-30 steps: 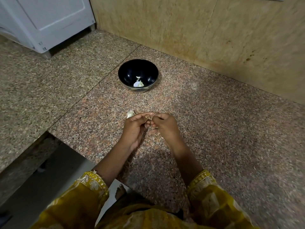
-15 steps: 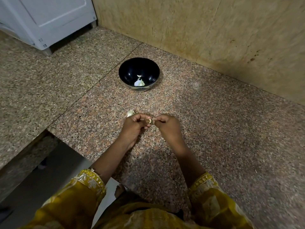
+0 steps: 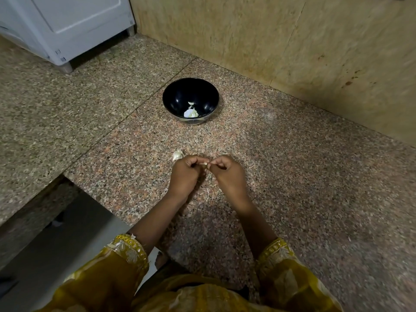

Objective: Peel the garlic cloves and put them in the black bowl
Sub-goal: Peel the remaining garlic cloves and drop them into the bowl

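Note:
The black bowl [image 3: 177,95] stands on the granite counter beyond my hands and holds a few pale garlic pieces [image 3: 191,113]. My left hand [image 3: 185,174] and my right hand [image 3: 227,174] meet fingertip to fingertip just above the counter, both pinching one small garlic clove [image 3: 205,164] between them. Most of that clove is hidden by my fingers. A second, unpeeled clove [image 3: 177,154] lies on the counter just beyond my left hand.
The speckled granite counter [image 3: 304,176] runs to a beige tiled wall [image 3: 281,41] at the back and right. A white appliance [image 3: 67,25] stands at the far left. The counter edge drops to the floor [image 3: 56,244] at the lower left.
My hands have stayed together over the same spot, working the clove with small finger movements. The bowl and the loose clove have not moved.

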